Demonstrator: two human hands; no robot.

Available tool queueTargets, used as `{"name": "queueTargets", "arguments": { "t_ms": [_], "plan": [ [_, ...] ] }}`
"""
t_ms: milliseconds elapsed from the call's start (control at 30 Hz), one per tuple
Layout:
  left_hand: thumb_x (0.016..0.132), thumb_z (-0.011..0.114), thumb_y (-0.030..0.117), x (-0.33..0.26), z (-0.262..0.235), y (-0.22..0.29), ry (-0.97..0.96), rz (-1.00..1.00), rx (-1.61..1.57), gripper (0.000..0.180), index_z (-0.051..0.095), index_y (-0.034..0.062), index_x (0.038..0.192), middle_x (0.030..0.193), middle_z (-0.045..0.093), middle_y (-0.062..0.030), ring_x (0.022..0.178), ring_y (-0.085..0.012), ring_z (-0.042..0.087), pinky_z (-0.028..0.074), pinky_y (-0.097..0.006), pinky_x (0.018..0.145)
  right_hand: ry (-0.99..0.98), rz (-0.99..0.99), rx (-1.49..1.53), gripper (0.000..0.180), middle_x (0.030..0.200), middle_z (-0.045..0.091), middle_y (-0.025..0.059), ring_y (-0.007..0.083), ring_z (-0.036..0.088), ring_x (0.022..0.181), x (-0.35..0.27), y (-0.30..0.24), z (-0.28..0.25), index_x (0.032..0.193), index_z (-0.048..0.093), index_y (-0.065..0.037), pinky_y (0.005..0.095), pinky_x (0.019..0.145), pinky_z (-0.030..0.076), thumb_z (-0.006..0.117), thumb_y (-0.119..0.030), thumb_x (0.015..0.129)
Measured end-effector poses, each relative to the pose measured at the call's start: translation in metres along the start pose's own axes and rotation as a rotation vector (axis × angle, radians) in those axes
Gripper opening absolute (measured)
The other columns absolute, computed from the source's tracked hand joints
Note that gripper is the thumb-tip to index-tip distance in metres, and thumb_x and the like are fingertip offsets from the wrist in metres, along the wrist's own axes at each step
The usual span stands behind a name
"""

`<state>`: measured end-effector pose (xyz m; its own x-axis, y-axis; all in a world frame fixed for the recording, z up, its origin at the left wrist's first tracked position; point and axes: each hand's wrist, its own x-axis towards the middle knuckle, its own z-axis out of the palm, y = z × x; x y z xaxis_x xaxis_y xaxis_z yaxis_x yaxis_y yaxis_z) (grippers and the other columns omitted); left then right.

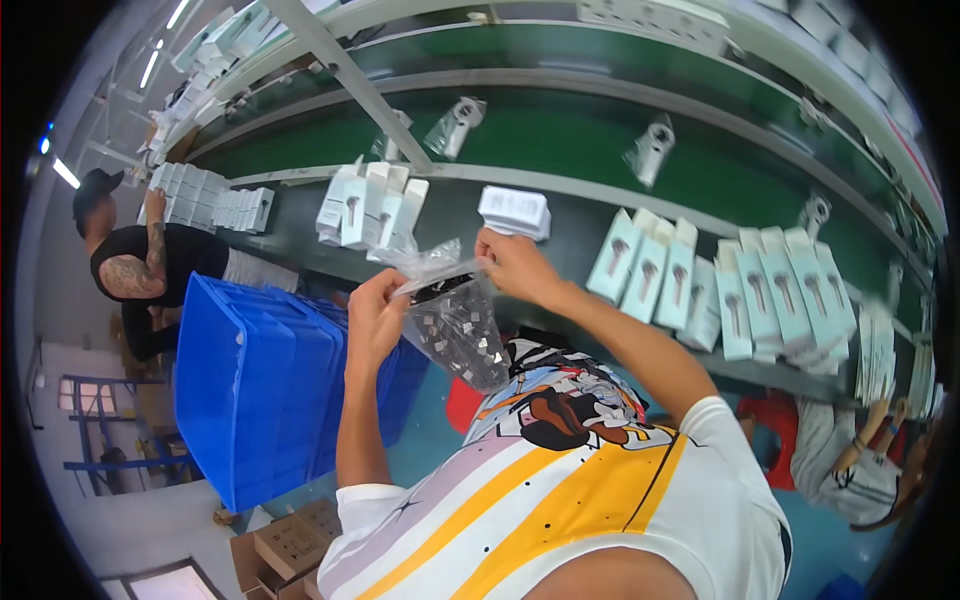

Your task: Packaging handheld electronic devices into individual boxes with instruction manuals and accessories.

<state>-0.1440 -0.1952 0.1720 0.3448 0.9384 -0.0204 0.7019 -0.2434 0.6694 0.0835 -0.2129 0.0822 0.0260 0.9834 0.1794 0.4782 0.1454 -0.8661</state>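
Observation:
A clear plastic bag (462, 335) hangs in front of my chest, with several small silvery square pieces and something black near its mouth. My left hand (374, 312) pinches the bag's upper left edge. At the opposite upper corner, my right hand (522, 270) is closed on the bag's rim, its fingertips partly hidden. Just beyond my right hand, a small stack of white folded papers (515, 212) lies on the dark bench. Crumpled clear plastic (400, 258) shows behind the bag, beside my left hand.
Upright light-green boxes stand in a left group (372, 210) and a right group (770, 290). Wrapped white devices (655, 150) lie on the green conveyor (560, 125) behind. Blue bins (265, 385) stand at my left. A co-worker (150, 255) is far left, another person (850, 465) at right.

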Motion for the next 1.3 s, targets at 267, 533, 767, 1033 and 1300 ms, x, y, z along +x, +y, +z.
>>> {"name": "queueTargets", "arguments": {
  "t_ms": [267,533,767,1033,1300],
  "plan": [
    [0.084,0.052,0.003,0.102,0.014,-0.026,0.304,-0.06,-0.586,0.014,0.061,0.0009,0.095,0.077,0.056,0.0029,0.068,-0.0053,0.047,0.036,-0.022,0.059,-0.009,-0.27,-0.069,0.007,0.061,0.062,0.0134,0.0257,0.065,0.055,0.169,-0.032,-0.022,0.078,0.054,0.0,0.0417,0.056,0.048,0.051,0.0,0.072],
    [0.082,0.053,0.0,0.247,0.05,-0.12,0.29,0.127,-0.584,0.021,0.062,0.0027,0.1,0.083,0.06,-0.0003,0.071,-0.0076,0.05,0.039,-0.023,0.062,0.013,-0.143,-0.15,0.006,0.059,0.062,0.0145,0.0241,0.066,0.052,0.212,0.037,0.022,0.075,0.052,-0.002,0.036,0.053,0.053,0.054,-0.004,0.07],
    [0.086,0.057,0.01,0.291,0.078,-0.173,0.207,0.232,-0.757,0.015,0.063,0.0011,0.097,0.078,0.058,-0.0006,0.068,-0.0088,0.049,0.038,-0.024,0.061,0.198,-0.025,-0.076,0.01,0.065,0.065,0.0131,0.0203,0.069,0.058,0.215,0.071,0.056,0.082,0.053,0.001,0.0324,0.049,0.056,0.051,-0.009,0.079],
    [0.087,0.058,0.031,0.308,0.084,-0.176,0.096,0.19,-0.782,0.047,0.054,-0.0054,0.117,0.111,0.061,-0.0203,0.102,-0.0264,0.058,0.043,-0.034,0.09,0.268,0.173,-0.226,0.02,0.072,0.065,0.0102,0.0177,0.068,0.063,0.225,0.061,0.072,0.082,0.058,0.0,0.0311,0.057,0.057,0.058,-0.02,0.08],
    [0.087,0.047,0.009,0.308,0.086,-0.145,0.297,0.307,-1.1,0.017,0.056,-0.0039,0.081,0.073,0.057,-0.007,0.071,-0.0149,0.046,0.04,-0.032,0.067,0.409,0.111,-0.376,0.02,0.062,0.066,0.013,0.0234,0.068,0.055,0.25,0.046,0.075,0.074,0.063,-0.005,0.0371,0.07,0.055,0.053,-0.022,0.077]
  ]
}}
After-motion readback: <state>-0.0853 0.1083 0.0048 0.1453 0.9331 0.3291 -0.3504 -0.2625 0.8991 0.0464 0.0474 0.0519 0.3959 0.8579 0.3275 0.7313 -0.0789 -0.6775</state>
